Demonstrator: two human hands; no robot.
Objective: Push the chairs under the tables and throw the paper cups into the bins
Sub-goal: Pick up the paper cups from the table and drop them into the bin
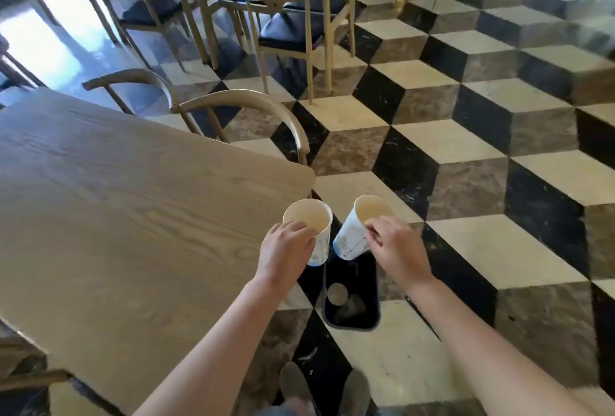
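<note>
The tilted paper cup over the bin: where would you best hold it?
By the upper wall just under the rim, from the near side, as the right hand does: the paper cup leans away, mouth open upward, above the bin.

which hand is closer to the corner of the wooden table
Left. The left hand, holding a paper cup, is just off the table corner. The right hand holds the other cup farther out, above the black bin on the floor.
</note>
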